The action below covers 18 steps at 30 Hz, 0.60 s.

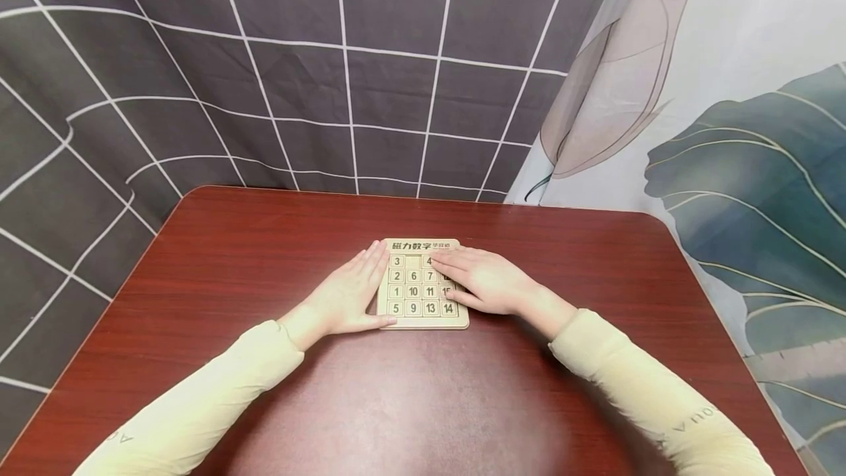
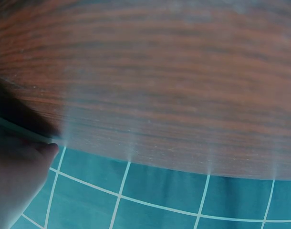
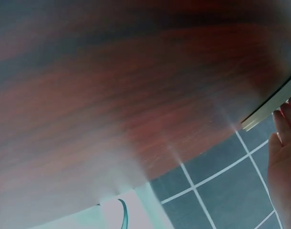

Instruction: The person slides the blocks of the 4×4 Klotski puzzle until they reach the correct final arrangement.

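Observation:
A pale wooden number slide puzzle (image 1: 413, 300) lies flat on the table, dark characters printed along its top edge. Its top row reads 3, an empty slot, then 4; the bottom row reads 5, 9, 13, 14. My left hand (image 1: 346, 292) rests along the left edge, fingers straight and thumb at the lower left corner. From the right, my right hand (image 1: 492, 281) lies over the board with extended fingers on the right-hand tiles, hiding the top right corner of the grid. In the right wrist view, the puzzle's side edge (image 3: 267, 110) shows beside the fingers.
The reddish-brown wooden table (image 1: 251, 255) has rounded far corners. Behind it hangs a dark cloth with a white grid (image 1: 390, 87). A pale curtain with large leaf prints (image 1: 700, 87) hangs at the right.

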### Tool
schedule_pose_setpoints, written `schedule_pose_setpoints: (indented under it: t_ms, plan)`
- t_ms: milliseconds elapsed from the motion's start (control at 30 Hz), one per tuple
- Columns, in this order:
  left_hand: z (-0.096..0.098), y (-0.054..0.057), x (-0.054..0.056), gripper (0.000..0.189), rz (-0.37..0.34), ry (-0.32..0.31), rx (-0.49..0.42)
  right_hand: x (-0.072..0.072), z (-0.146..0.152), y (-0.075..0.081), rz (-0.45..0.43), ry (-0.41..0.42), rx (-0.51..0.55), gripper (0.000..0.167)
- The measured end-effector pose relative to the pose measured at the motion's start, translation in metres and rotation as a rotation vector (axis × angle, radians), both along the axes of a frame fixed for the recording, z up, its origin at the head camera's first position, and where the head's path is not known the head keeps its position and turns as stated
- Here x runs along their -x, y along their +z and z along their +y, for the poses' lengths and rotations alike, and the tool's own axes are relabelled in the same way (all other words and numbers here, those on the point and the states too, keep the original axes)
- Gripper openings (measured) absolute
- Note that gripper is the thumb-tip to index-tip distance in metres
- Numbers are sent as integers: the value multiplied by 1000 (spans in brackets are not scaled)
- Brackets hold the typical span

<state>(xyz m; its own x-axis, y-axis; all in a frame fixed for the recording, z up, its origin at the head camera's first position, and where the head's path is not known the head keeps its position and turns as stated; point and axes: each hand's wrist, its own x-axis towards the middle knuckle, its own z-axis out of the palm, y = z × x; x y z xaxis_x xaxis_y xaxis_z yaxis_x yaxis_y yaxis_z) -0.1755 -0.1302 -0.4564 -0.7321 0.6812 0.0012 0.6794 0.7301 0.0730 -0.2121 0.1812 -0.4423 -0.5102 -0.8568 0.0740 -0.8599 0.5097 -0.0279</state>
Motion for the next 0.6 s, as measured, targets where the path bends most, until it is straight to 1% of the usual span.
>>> schedule_pose_setpoints:
  t_ms: [100, 233, 400, 600]
  plan:
    - [-1, -1, 1, 111, -2, 2, 1, 1, 1, -1, 3, -1, -1, 59]
    - [-1, -3, 1, 112, -3, 4, 3, 1, -5, -1, 10, 4, 6, 60]
    - [-1, -3, 0, 111, -6, 6, -9, 2, -21, 1, 16, 24, 10, 62]
    - [-1, -1, 0, 110, 4, 2, -11, 5, -42, -1, -4, 51, -18, 63]
